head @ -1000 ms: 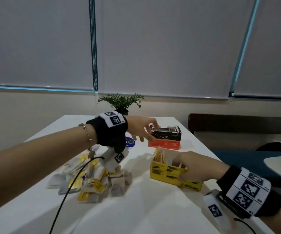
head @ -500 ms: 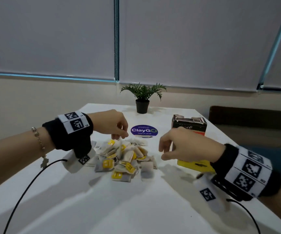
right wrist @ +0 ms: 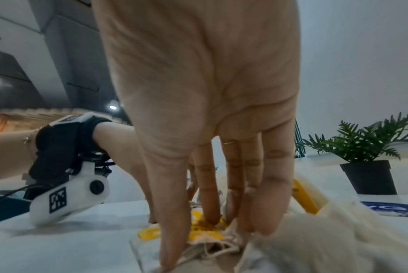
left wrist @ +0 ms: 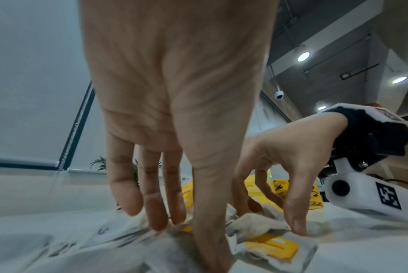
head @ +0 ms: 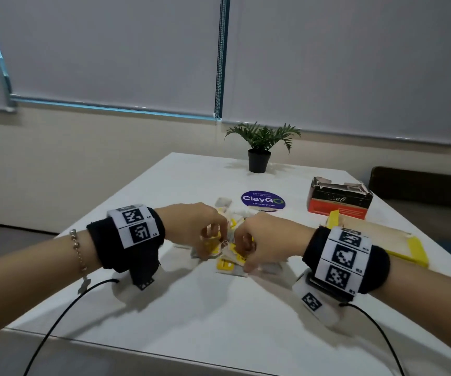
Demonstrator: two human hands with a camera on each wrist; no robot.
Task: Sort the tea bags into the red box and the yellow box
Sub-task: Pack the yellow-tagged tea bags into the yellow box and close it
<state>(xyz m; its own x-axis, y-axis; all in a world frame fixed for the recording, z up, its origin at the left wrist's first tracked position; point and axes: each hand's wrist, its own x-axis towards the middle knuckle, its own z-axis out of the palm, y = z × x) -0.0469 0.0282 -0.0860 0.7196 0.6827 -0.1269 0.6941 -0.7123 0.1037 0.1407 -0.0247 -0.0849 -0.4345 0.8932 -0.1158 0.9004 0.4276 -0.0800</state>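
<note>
A pile of tea bags (head: 229, 263), some with yellow tags, lies mid-table. Both hands are down in it. My left hand (head: 213, 240) has its thumb and fingers set around a grey tea bag (left wrist: 174, 245). My right hand (head: 242, 248) pinches a yellow-tagged tea bag (right wrist: 205, 234) between thumb and fingertips. The red box (head: 338, 203) stands open at the far right. In front of it the yellow box (head: 414, 249) lies open, just right of my right wrist. The hands hide much of the pile in the head view.
A small potted plant (head: 259, 147) stands at the table's far end, and a round blue sticker (head: 263, 201) lies behind the pile. Wrist-camera cables trail over the near table edge (head: 164, 348). A dark bench (head: 422, 183) sits beyond the table's right side.
My left hand has come back from the red box and my right hand from the yellow box; both have dropped onto the pile. The head view has swung left and downward.
</note>
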